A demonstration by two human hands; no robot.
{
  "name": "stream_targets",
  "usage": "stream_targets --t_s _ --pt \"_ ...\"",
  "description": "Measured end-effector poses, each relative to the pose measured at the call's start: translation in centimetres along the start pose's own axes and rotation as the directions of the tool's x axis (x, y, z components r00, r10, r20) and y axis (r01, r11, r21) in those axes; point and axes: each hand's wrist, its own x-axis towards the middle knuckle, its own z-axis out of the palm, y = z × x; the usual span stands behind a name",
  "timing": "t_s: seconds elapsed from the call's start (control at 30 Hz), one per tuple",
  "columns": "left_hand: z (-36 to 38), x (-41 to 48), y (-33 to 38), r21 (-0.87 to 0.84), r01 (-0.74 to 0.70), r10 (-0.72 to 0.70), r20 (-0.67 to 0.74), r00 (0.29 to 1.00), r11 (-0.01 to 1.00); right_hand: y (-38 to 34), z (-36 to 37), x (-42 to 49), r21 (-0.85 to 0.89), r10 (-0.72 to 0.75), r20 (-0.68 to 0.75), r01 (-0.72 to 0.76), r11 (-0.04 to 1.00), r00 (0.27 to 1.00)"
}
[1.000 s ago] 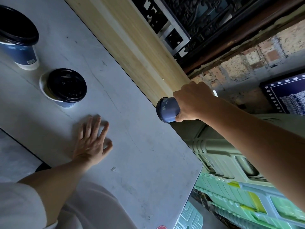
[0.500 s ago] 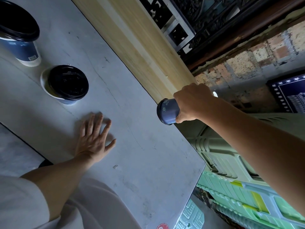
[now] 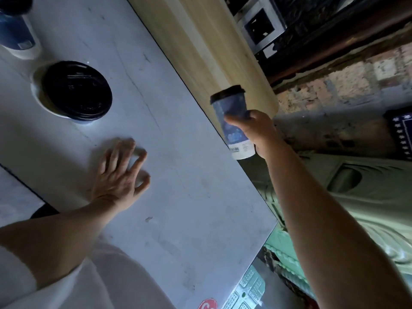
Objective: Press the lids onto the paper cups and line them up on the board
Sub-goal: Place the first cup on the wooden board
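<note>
Right hand (image 3: 262,132) grips the lidded blue cup (image 3: 236,137), turned from sideways to upright at the board's (image 3: 189,197) three o'clock edge (likely ready to set down). Left hand (image 3: 120,172) lies flat, fingers spread.

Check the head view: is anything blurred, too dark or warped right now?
Head view: dim overall; the blue paper cup with a black lid in the right hand is softly blurred; the blue cup at the top-left corner is smeared and cropped; the black lid on the middle cup shows little detail; the grey board runs diagonally, tilted.
</note>
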Motion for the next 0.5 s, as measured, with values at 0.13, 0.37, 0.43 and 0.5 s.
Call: stream_targets --t_s 0.13,0.37,0.43,0.5 --pt "-0.2 0.0 0.3 0.001 0.021 -0.021 0.004 1.0 1.0 1.1 2.1 3.5 0.516 0.146 -0.156 -0.045 0.855 0.977" --pt "-0.2 0.0 0.4 0.003 0.029 -0.029 0.018 0.999 1.0 1.8 4.1 6.9 0.737 0.245 -0.239 0.011 0.676 0.94" --pt "-0.1 0.0 0.4 0.005 0.034 -0.034 -0.001 0.999 0.999 2.6 4.8 7.8 0.746 0.244 -0.259 0.033 0.665 0.934" --pt "-0.1 0.0 0.5 0.014 0.032 -0.031 -0.028 0.999 0.999 3.4 5.7 8.6 0.774 0.23 -0.264 0.064 0.63 0.937"
